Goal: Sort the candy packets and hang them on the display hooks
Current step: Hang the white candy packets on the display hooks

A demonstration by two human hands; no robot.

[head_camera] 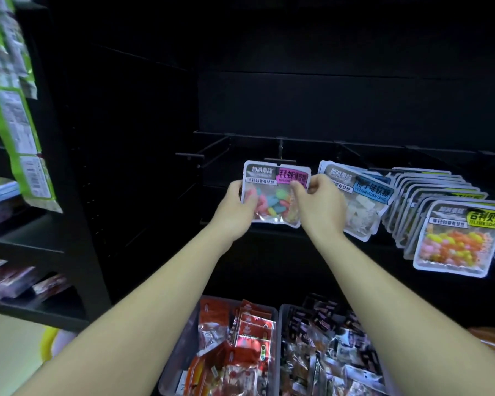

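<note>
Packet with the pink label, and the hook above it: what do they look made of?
Pink-label packet: glossy plastic film, it seems; clear window shows coloured candies, edges glint silvery. Hook: thin matte black rod, probably metal; too dark to confirm.

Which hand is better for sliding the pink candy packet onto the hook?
Probably the right hand: it pinches the pink candy packet near its top, close to the hook. The left hand grips lower on the side edge.

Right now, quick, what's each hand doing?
Left hand: grips the left edge of the pink-label candy packet.
Right hand: pinches the same packet's right side.
</note>
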